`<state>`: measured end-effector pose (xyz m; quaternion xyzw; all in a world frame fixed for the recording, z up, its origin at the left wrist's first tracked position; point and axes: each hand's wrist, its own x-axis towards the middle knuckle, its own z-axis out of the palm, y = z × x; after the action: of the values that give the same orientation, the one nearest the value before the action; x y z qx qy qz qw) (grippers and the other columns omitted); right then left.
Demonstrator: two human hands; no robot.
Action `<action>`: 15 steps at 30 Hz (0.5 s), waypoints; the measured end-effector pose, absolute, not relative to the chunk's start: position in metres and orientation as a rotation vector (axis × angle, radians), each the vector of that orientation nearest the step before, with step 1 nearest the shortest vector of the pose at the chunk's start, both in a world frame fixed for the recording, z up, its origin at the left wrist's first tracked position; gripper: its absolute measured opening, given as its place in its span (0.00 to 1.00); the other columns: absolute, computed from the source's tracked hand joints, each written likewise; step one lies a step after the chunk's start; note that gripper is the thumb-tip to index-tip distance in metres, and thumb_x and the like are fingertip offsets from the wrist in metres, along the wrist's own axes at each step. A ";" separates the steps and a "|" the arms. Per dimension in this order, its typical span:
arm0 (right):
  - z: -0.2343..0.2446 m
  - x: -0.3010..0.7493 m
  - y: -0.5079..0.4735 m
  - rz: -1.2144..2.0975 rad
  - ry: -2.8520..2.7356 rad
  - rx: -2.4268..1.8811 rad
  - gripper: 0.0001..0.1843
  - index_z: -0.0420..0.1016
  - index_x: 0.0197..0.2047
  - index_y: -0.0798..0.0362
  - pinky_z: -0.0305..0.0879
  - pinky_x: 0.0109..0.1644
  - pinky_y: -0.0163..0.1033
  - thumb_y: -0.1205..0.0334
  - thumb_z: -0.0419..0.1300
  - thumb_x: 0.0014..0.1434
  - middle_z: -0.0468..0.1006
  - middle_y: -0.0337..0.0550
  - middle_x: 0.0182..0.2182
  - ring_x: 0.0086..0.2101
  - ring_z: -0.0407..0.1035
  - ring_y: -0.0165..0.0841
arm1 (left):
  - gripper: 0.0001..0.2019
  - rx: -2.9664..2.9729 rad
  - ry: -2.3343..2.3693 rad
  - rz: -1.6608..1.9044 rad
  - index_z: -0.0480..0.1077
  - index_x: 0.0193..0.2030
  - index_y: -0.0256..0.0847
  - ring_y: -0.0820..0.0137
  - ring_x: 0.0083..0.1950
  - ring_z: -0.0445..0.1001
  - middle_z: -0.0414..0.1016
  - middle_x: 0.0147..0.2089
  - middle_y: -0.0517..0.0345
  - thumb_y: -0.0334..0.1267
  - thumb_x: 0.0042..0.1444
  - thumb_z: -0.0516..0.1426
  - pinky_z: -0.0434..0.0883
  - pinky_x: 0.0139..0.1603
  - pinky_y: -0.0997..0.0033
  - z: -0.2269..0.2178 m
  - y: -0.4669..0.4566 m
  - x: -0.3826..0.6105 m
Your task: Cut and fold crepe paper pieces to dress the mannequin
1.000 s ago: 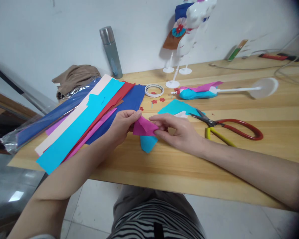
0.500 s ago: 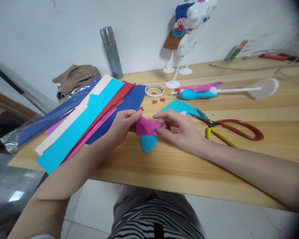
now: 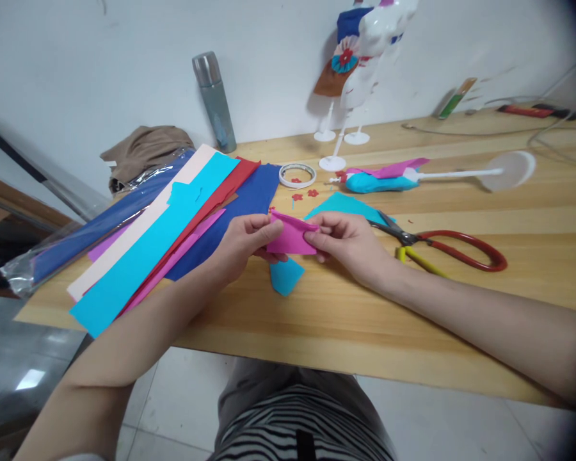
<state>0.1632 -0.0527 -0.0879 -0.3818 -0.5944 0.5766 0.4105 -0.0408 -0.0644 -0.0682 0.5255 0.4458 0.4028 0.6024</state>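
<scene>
Between my hands is a small piece of pink crepe paper point(image 3: 292, 237), its upper edge folded over. My left hand point(image 3: 250, 240) pinches its left end, thumb in front. At the right end, my right hand point(image 3: 342, 242) grips the paper between thumb and fingers. Below it on the table lies a small blue paper scrap point(image 3: 287, 278). A larger turquoise paper piece point(image 3: 345, 206) lies behind my right hand. Scissors point(image 3: 408, 238) with one red and one yellow handle rest to the right, their blades partly hidden by my hand.
Stacked paper strips point(image 3: 163, 237) cover the table's left side. Behind my hands are a tape roll point(image 3: 297, 184) and several small red paper flowers point(image 3: 312, 193). A paper-wrapped doll form point(image 3: 384, 182) lies on its side. A flask point(image 3: 214, 102) and white mannequins point(image 3: 360, 83) stand by the wall.
My right fingers have closed onto the right end of the pink paper. The paper is now stretched wider between both hands, and its flap is folded down into a narrow upper edge.
</scene>
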 end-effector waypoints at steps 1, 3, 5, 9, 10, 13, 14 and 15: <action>-0.088 0.163 -0.053 1.478 -1.485 -0.955 0.15 0.72 0.29 0.50 0.56 0.25 0.36 0.51 0.70 0.52 0.68 0.31 0.17 0.18 0.59 0.26 | 0.23 1.210 1.039 0.936 0.76 0.32 0.36 0.71 0.26 0.78 0.78 0.26 0.57 0.56 0.45 0.71 0.75 0.28 0.74 -0.069 -0.065 -0.041; -0.089 0.164 -0.053 1.516 -1.476 -0.940 0.16 0.72 0.27 0.50 0.54 0.25 0.36 0.49 0.71 0.51 0.69 0.31 0.17 0.18 0.58 0.25 | 0.20 1.186 1.049 0.967 0.76 0.31 0.36 0.75 0.25 0.74 0.77 0.26 0.60 0.52 0.44 0.71 0.73 0.28 0.76 -0.069 -0.065 -0.040; -0.090 0.164 -0.054 1.538 -1.483 -0.931 0.18 0.72 0.25 0.51 0.52 0.25 0.36 0.48 0.72 0.51 0.69 0.32 0.16 0.18 0.58 0.25 | 0.19 1.158 1.057 1.007 0.74 0.28 0.36 0.77 0.23 0.71 0.74 0.24 0.62 0.50 0.44 0.71 0.70 0.26 0.77 -0.069 -0.064 -0.040; -0.092 0.165 -0.054 1.552 -1.485 -0.918 0.21 0.73 0.24 0.52 0.54 0.25 0.36 0.44 0.72 0.52 0.70 0.35 0.17 0.20 0.60 0.26 | 0.20 1.125 1.066 1.036 0.72 0.24 0.36 0.78 0.22 0.66 0.71 0.22 0.63 0.50 0.40 0.72 0.66 0.24 0.78 -0.068 -0.064 -0.038; -0.092 0.165 -0.054 1.548 -1.471 -0.918 0.21 0.74 0.24 0.52 0.55 0.26 0.36 0.43 0.71 0.52 0.71 0.35 0.17 0.20 0.61 0.27 | 0.21 1.131 1.066 1.034 0.72 0.23 0.36 0.79 0.22 0.66 0.70 0.21 0.63 0.50 0.40 0.73 0.66 0.24 0.78 -0.067 -0.065 -0.038; -0.091 0.164 -0.053 1.520 -1.422 -0.943 0.21 0.74 0.25 0.51 0.55 0.25 0.36 0.43 0.73 0.49 0.70 0.34 0.18 0.20 0.61 0.27 | 0.23 1.166 1.060 1.023 0.71 0.23 0.36 0.79 0.22 0.66 0.70 0.21 0.64 0.52 0.39 0.74 0.67 0.25 0.78 -0.067 -0.066 -0.037; -0.091 0.163 -0.053 1.513 -1.406 -0.950 0.21 0.74 0.25 0.51 0.55 0.25 0.36 0.44 0.74 0.48 0.70 0.34 0.17 0.20 0.60 0.27 | 0.23 1.177 1.052 1.015 0.72 0.24 0.36 0.79 0.22 0.67 0.71 0.22 0.63 0.53 0.40 0.73 0.68 0.26 0.78 -0.067 -0.066 -0.037; -0.091 0.163 -0.053 1.510 -1.386 -0.950 0.21 0.74 0.25 0.51 0.54 0.26 0.36 0.44 0.74 0.47 0.70 0.33 0.17 0.20 0.60 0.26 | 0.24 1.187 1.042 1.002 0.72 0.25 0.36 0.77 0.23 0.69 0.72 0.22 0.62 0.55 0.41 0.73 0.70 0.26 0.77 -0.067 -0.066 -0.038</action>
<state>0.1627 -0.0528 -0.0908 -0.3804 -0.5546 0.6043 0.4272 -0.0380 -0.0659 -0.0672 0.5107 0.4484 0.4312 0.5935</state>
